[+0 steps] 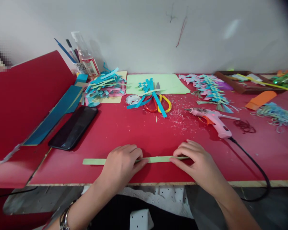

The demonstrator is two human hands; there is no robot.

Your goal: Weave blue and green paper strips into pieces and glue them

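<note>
A long light-green paper strip point(158, 159) lies across the red table near its front edge. My left hand point(122, 161) pinches it around the middle, and part of the strip sticks out to the left past the hand. Near its right end my right hand point(195, 159) pinches the same strip between thumb and fingers. Between the two hands a short length of strip is in plain sight. Beyond them, scissors point(166, 103) with a red and a yellow handle lie partly under crossed blue paper strips point(159, 103) and a woven piece.
A pink glue gun point(214, 119) lies at the right, its black cord point(254, 159) running off the front edge. At left are a black phone point(73, 127) and blue paper point(52, 115). Behind stand a strip pile point(105, 86), a bottle point(86, 59), woven strands point(210, 88) and a brown tray point(249, 86).
</note>
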